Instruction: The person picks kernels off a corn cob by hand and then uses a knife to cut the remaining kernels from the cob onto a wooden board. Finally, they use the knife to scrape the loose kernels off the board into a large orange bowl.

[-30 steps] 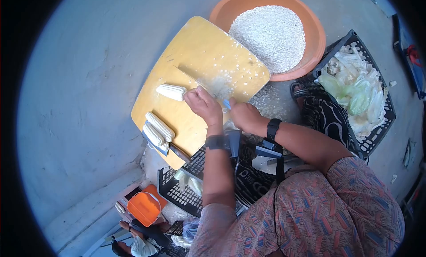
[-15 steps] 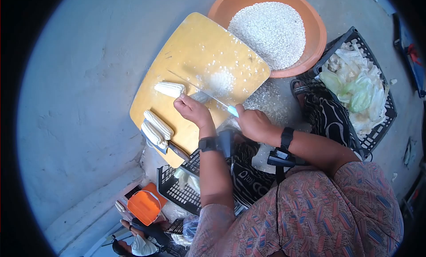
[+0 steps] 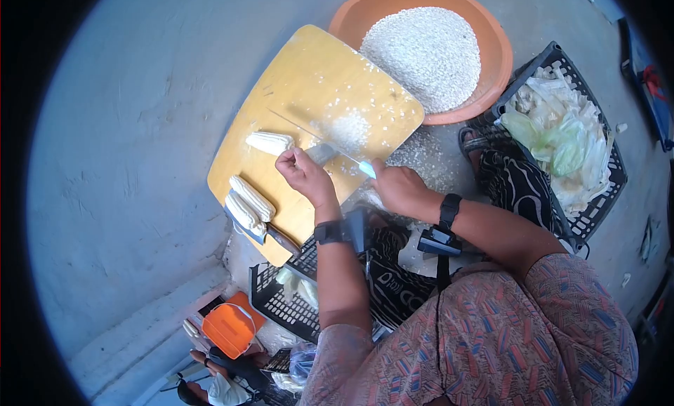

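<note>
My right hand (image 3: 404, 187) grips the light blue handle of a long, thin knife (image 3: 366, 169), whose blade points to the upper left across the yellow board (image 3: 288, 83). My left hand (image 3: 307, 178) is closed at the board's lower side, its fingers around a greyish corn cob (image 3: 322, 154); the cob is blurred and partly hidden by the hand and blade. Just left of those fingers lies a white ear of corn (image 3: 269, 143). Two more ears (image 3: 251, 199) rest beside a second knife with a dark handle (image 3: 283, 240). Cut kernels (image 3: 349, 130) are heaped on the board.
An orange basin (image 3: 500, 62) full of white kernels stands beyond the board. To the right, a black crate (image 3: 618, 171) holds husks. Another black crate (image 3: 281, 311) and an orange bucket (image 3: 230, 330) are at lower left, near another person (image 3: 221, 388). Kernels litter the floor.
The left hand's thumb and fingers have shifted slightly, and more of the greyish cob shows. The knife has moved only a little, still in the right hand.
</note>
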`<move>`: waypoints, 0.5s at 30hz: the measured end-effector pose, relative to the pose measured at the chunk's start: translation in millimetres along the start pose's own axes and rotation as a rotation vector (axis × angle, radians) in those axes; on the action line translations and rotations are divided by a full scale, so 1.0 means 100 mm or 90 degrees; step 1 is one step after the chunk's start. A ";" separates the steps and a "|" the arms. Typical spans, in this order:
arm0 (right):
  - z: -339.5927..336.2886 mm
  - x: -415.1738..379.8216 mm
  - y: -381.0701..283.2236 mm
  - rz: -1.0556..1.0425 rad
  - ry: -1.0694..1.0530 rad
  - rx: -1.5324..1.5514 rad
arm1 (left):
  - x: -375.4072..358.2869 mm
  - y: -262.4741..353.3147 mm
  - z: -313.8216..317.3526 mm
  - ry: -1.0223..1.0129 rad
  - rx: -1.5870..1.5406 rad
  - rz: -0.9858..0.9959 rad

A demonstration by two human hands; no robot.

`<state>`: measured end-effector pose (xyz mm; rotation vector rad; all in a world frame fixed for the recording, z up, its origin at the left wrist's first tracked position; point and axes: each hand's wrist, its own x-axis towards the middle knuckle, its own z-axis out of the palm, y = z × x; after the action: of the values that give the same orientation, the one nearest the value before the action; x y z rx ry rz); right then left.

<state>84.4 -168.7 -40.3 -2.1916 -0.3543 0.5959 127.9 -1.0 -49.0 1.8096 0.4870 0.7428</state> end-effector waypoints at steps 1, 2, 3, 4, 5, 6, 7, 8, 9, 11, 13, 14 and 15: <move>-0.03 -0.07 0.01 -0.003 0.002 0.004 | -0.01 -0.01 0.00 -0.003 0.001 0.000; -0.06 -0.13 0.01 -0.006 0.003 0.007 | -0.02 -0.02 -0.01 -0.011 -0.027 0.001; -0.09 -0.19 -0.01 -0.006 0.004 0.008 | -0.02 0.00 -0.01 -0.019 -0.056 0.002; -0.13 -0.23 -0.02 -0.030 0.014 0.013 | -0.03 0.02 -0.01 -0.020 -0.055 0.002; -0.16 -0.27 -0.04 -0.053 0.025 0.017 | -0.04 0.03 0.00 -0.028 -0.079 -0.021; -0.18 -0.30 -0.06 -0.052 0.027 0.019 | -0.05 0.05 0.01 -0.035 -0.103 -0.045; -0.19 -0.32 -0.08 -0.057 0.026 0.016 | -0.06 0.05 0.01 -0.036 -0.103 -0.044; -0.21 -0.33 -0.09 -0.063 0.024 0.013 | -0.07 0.05 0.00 -0.045 -0.081 -0.024; -0.24 -0.33 -0.09 -0.063 0.024 0.012 | -0.07 0.04 0.01 -0.052 -0.059 -0.003; -0.27 -0.34 -0.10 -0.056 -0.005 -0.011 | -0.06 0.03 0.03 -0.047 -0.045 0.003; -0.24 -0.29 -0.11 -0.052 -0.012 -0.009 | -0.06 0.03 0.04 -0.044 -0.028 0.008; -0.23 -0.24 -0.12 -0.050 -0.014 -0.010 | -0.06 0.04 0.05 -0.045 -0.005 0.014; -0.22 -0.19 -0.13 -0.051 -0.013 -0.011 | -0.05 0.05 0.07 -0.046 0.017 0.023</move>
<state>79.5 -183.4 -12.0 -2.1781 -0.4567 0.5733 129.2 -10.5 -46.7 1.8680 0.4200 0.6958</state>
